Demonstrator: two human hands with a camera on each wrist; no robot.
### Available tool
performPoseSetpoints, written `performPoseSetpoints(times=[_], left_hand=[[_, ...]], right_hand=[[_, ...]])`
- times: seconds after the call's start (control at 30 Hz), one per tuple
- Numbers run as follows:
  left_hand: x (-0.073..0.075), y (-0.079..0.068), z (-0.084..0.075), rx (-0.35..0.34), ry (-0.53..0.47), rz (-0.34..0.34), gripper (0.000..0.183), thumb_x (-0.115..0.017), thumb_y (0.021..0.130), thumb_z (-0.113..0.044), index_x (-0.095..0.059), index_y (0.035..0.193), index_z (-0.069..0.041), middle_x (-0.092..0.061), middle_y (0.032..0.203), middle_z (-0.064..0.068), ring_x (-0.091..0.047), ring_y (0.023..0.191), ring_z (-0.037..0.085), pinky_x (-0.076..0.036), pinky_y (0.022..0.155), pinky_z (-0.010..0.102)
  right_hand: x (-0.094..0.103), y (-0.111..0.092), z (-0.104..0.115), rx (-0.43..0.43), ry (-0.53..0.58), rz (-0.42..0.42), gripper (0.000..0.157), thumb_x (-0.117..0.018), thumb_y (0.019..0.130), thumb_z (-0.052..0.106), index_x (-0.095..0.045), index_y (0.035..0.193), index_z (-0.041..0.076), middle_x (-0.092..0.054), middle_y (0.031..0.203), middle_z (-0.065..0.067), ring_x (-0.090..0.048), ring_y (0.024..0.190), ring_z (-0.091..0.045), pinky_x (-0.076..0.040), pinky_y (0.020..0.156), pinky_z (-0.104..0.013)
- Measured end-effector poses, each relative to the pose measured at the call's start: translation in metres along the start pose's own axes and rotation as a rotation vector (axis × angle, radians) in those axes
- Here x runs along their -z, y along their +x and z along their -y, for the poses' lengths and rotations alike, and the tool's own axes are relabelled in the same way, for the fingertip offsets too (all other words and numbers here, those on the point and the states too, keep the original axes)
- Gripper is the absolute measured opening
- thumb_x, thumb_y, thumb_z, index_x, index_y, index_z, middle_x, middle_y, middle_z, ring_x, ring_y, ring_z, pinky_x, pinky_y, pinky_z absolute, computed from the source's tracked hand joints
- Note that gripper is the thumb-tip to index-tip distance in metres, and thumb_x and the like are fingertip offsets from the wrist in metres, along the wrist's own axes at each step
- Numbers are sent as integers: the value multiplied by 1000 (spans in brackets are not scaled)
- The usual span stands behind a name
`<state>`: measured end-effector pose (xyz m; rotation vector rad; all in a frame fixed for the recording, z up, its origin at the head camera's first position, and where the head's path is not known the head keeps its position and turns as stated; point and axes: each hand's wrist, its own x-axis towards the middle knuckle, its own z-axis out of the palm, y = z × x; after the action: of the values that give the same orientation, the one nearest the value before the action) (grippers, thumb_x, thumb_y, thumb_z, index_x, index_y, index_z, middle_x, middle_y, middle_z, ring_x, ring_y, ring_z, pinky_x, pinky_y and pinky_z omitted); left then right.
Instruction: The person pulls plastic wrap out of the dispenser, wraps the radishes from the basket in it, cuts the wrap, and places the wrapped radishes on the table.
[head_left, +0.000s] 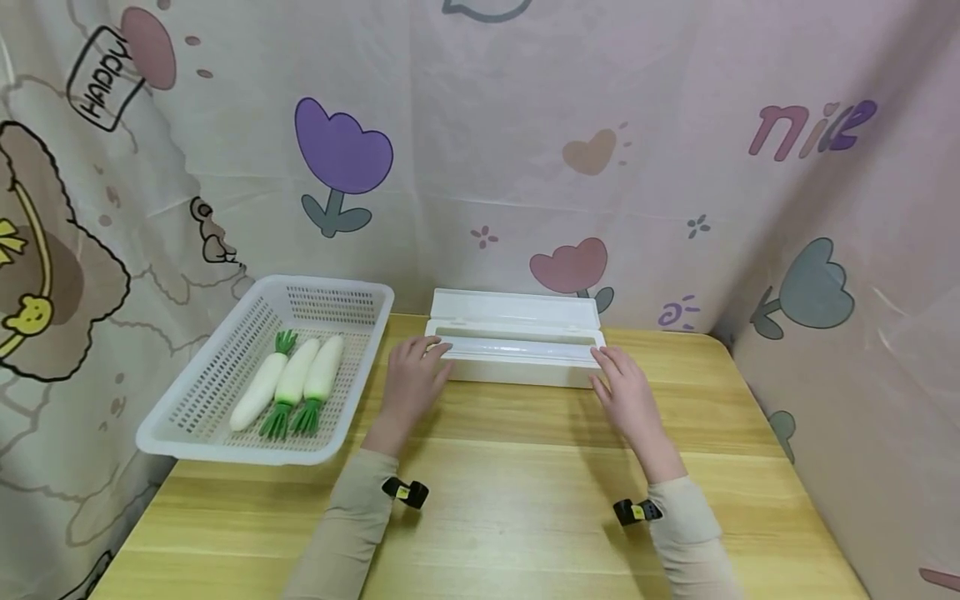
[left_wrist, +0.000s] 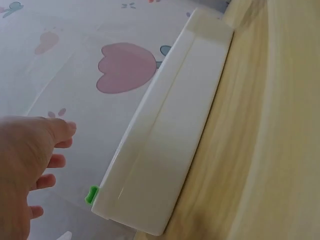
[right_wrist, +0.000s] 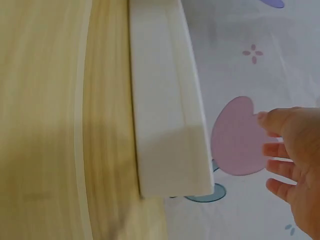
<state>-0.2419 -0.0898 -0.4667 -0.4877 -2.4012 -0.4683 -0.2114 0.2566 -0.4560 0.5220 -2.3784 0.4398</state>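
A long white cling film box [head_left: 517,372] stands at the table's back, its lid [head_left: 517,310] tilted up behind it. Shiny clear film [head_left: 517,349] stretches along its top opening. My left hand [head_left: 412,375] is at the box's left end, fingers loosely bent over the corner. At the opposite end, my right hand [head_left: 626,392] has its fingertips by the edge. Both wrist views show relaxed, spread fingers with nothing gripped. A small green tab [left_wrist: 91,195] sticks out of the box's end in the left wrist view.
Left of the box, a white plastic basket [head_left: 176,446] holds three white radishes [head_left: 296,379] with green tops. A wooden table [head_left: 510,500] lies beneath everything. Patterned cloth [head_left: 480,167] hangs behind and at both sides.
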Motion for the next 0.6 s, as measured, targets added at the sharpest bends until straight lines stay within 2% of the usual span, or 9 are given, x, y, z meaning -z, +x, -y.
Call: performPoseSetpoints(times=[0.13,0.23,0.37,0.6], left_hand=[[-5,9,4,-3,6,22,20,-68,91,-28,-74,104,-15,-71,112,6,-59,107,31,-45,96,50],[-10,16,6,-6,-3,55,18,-69,90,-28,-75,102,-15,-71,111,6,-58,106,31,-44,96,51],[-18,22,8,7,-2,139,21,-68,91,-29,-74,105,-16,-70,114,6,-56,111,31,-42,101,52],[-28,28,13,80,11,298,25,-60,96,-32,-73,111,-17,-67,122,5,-51,119,31,-36,109,52]], right_hand=[[-8,6,-10,22,6,6,36,-75,81,2,-66,115,-5,-67,111,-22,-61,106,-40,-48,97,-52],[-15,9,-17,5,4,49,30,-73,84,5,-68,113,-3,-68,110,-20,-62,105,-38,-48,97,-51],[-23,14,-24,-45,-7,144,26,-68,89,10,-69,113,0,-68,111,-19,-61,106,-37,-46,99,-52],[-30,23,-36,-88,-61,276,19,-65,92,15,-72,105,3,-71,107,-16,-60,107,-38,-45,95,-55]])
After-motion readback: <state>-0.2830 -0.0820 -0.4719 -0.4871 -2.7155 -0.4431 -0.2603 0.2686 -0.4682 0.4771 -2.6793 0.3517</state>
